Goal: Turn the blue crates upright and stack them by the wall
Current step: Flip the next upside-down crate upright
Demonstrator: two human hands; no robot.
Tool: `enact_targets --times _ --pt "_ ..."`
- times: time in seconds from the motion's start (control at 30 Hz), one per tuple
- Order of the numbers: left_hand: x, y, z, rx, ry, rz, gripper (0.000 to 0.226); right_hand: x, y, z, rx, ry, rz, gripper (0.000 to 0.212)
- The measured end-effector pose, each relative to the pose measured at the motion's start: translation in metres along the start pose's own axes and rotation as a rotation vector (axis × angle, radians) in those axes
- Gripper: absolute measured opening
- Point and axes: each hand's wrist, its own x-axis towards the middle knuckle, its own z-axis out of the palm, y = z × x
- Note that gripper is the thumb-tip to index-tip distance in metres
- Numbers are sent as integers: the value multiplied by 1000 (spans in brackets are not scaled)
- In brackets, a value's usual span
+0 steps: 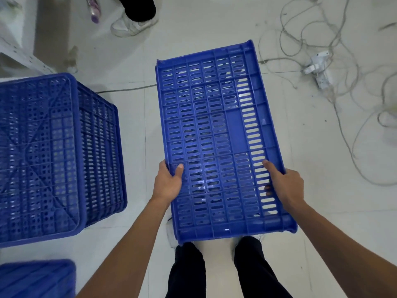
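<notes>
I hold a blue slotted crate (217,136) in front of me above the floor, one long slatted side facing up at me. My left hand (168,181) grips its left edge near the close end, thumb on the slats. My right hand (283,183) grips the right edge, fingers poking through the slots. A second blue crate (53,155) stands upside down on the floor to the left, its perforated bottom facing up. Part of a third blue crate (36,278) shows at the lower left corner.
Tangled pale cables (335,39) and a white power strip (318,65) lie on the tiled floor at the right. Another person's shoe and dark trouser leg (133,20) stand at the top. A white shelf frame (19,48) is at the upper left. My own legs are below.
</notes>
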Motion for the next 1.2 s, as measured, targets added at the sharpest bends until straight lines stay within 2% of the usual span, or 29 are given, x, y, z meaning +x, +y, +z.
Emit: enact_targets --times 0.13,0.27,0.33,0.5,0.57,0.63,0.7,0.77,0.87,1.03,1.13,1.2 --pt "-3 1 33 35 -31 -42 50 4 12 -24 -39 49 -35 73" --pt "-8 4 58 47 -34 -64 50 12 14 -45 -97 69 -97 64" --pt "-8 3 66 78 -29 -66 60 13 12 -52 -125 74 -103 67" --pt "-9 12 77 242 132 -95 78 2 12 -46 -82 -18 -103 74" --pt "-10 16 73 291 146 -119 88 -8 13 -36 -54 -62 -113 74" --pt "-6 12 61 338 110 -141 92 -19 12 -25 -61 -98 -128 69" --pt "1 6 42 359 68 -187 92 -32 8 -15 -71 -148 -153 55" --pt "1 8 24 379 37 -211 83 -44 2 -3 -87 -217 -186 47" --pt "-5 12 7 375 9 -134 62 -61 -11 20 -206 -329 -289 50" --pt "-27 24 -8 186 141 192 37 -96 -33 83 -383 -449 -466 45" --pt "-33 26 -16 129 104 227 52 -118 -42 128 -435 -479 -503 35" --pt "-27 16 -30 135 79 203 66 -131 -47 155 -460 -513 -516 20"
